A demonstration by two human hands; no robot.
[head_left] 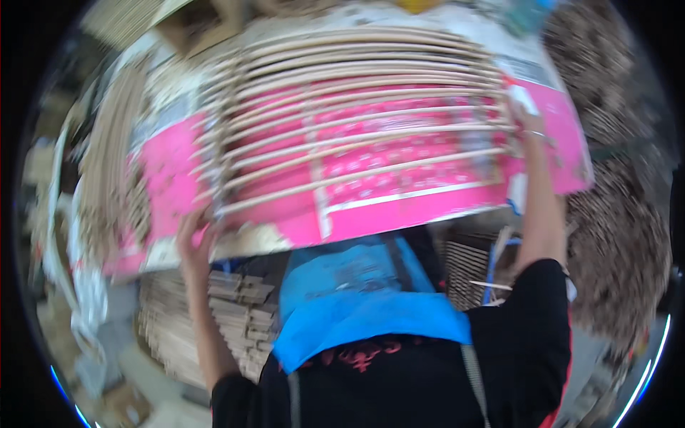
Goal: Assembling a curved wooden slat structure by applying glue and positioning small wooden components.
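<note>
A slatted panel of thin wooden rods [371,148] lies over a bright pink sheet [171,160] on the work surface. The rods run roughly left to right in several parallel rows, with crosswise strips near both ends. At the panel's near left corner, my left hand [196,235] has its fingers bent round the edge. My right hand [524,118] grips the right end, farther from me; a thin band circles that wrist. Motion blur softens the fingertips, and part of the right hand's grip is hidden. A pale strip [320,192] crosses beneath the rods near the middle.
Long wooden strips [114,157] are stacked at the left of the surface. Below it sit bundled wood pieces [235,314] at left and a slatted stack [467,267] at right. Brown piled material [621,221] fills the right side. A cardboard box [203,28] stands at the back.
</note>
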